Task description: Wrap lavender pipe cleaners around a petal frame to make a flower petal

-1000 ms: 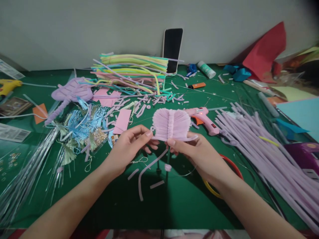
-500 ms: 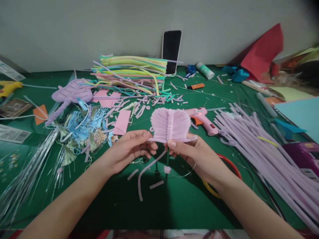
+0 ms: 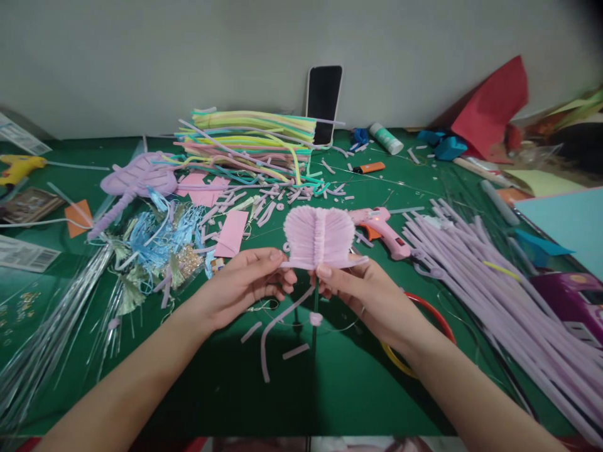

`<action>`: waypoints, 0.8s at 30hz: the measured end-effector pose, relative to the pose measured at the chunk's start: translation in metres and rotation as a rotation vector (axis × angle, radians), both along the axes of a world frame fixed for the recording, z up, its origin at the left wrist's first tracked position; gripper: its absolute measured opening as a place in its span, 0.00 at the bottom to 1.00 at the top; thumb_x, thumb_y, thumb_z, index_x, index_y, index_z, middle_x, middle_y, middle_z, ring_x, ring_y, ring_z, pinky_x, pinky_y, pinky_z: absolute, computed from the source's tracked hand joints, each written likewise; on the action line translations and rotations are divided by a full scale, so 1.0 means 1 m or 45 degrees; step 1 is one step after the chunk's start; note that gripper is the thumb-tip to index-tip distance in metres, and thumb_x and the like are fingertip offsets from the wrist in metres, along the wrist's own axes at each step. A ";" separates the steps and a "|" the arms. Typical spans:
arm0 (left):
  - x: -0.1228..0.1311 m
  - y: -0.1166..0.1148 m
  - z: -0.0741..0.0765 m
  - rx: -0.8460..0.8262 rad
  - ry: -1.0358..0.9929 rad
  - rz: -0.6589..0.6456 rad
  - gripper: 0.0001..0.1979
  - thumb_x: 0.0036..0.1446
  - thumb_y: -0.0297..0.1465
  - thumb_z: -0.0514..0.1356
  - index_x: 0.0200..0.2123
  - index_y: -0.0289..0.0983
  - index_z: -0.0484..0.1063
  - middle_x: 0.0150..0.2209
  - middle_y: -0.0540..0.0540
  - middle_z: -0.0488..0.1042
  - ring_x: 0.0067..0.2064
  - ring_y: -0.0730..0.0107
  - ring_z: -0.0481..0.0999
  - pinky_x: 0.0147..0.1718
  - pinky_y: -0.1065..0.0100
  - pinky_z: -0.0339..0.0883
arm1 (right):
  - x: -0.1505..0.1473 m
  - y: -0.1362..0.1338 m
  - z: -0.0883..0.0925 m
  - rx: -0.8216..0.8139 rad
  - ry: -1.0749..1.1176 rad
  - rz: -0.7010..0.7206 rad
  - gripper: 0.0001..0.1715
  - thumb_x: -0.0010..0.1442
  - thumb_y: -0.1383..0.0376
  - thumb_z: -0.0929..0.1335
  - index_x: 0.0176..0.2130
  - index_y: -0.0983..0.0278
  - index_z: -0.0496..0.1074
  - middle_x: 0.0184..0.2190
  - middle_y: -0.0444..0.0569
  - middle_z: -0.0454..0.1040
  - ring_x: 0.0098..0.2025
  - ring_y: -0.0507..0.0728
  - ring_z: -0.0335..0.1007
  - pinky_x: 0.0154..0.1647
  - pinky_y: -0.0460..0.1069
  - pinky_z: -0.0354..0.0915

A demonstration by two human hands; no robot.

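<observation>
A lilac fan-shaped piece made of pipe cleaners (image 3: pixel 304 235), with a ribbed middle spine, stands upright between my hands. My left hand (image 3: pixel 252 273) pinches the left end of the pipe cleaner that runs along its lower edge. With thumb and fingers, my right hand (image 3: pixel 351 282) grips the piece at the base of the spine; the strip's right end sticks out above that hand. Below hangs a thin dark stem (image 3: pixel 316 301) carrying a small lilac knob (image 3: pixel 315 319). Under the hands a loose lilac pipe cleaner (image 3: pixel 265 345) and short cut bits lie on the green table (image 3: pixel 226 395).
Behind the piece lies a pink glue gun (image 3: pixel 389 233). Long lilac pipe cleaners (image 3: pixel 490 301) spread at right, near a red-and-yellow ring (image 3: pixel 438 314). Coloured pipe cleaners (image 3: pixel 254 119), a phone (image 3: pixel 324 100), blue tassels (image 3: pixel 179 226) and a finished-looking lilac fan (image 3: pixel 141 176) stand or lie farther back.
The view has shifted slightly, so the background sits a little lower. Both hands keep their hold, and the lilac piece has turned or shifted very slightly left.
</observation>
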State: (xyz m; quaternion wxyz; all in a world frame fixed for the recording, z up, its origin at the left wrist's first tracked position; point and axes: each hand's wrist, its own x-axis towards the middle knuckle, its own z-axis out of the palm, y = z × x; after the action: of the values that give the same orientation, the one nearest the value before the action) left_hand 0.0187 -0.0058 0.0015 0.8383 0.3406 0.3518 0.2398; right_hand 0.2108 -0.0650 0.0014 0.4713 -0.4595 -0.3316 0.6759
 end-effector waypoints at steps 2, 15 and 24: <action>0.000 0.000 0.000 0.002 -0.009 -0.001 0.13 0.51 0.36 0.70 0.29 0.34 0.72 0.26 0.49 0.77 0.28 0.74 0.76 0.28 0.76 0.70 | 0.000 0.000 0.000 -0.003 0.005 -0.016 0.12 0.47 0.57 0.77 0.27 0.62 0.77 0.25 0.41 0.74 0.28 0.49 0.64 0.33 0.46 0.60; -0.001 -0.001 0.000 0.016 0.034 0.004 0.14 0.51 0.38 0.69 0.30 0.35 0.71 0.27 0.49 0.77 0.29 0.74 0.76 0.29 0.75 0.68 | 0.000 -0.002 -0.001 -0.049 -0.030 -0.058 0.15 0.48 0.56 0.77 0.30 0.63 0.76 0.26 0.42 0.73 0.28 0.50 0.64 0.33 0.47 0.60; 0.005 0.006 0.006 0.220 -0.054 0.102 0.15 0.56 0.44 0.64 0.35 0.36 0.75 0.34 0.47 0.77 0.36 0.69 0.76 0.35 0.70 0.71 | -0.002 0.001 -0.001 -0.127 0.296 0.063 0.12 0.50 0.58 0.77 0.27 0.64 0.78 0.25 0.43 0.74 0.27 0.48 0.66 0.29 0.43 0.60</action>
State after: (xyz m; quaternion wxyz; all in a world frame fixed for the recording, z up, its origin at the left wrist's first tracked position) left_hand 0.0233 0.0005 0.0076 0.8028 0.3920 0.3253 0.3098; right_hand 0.2087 -0.0640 0.0006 0.4663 -0.3925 -0.2519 0.7517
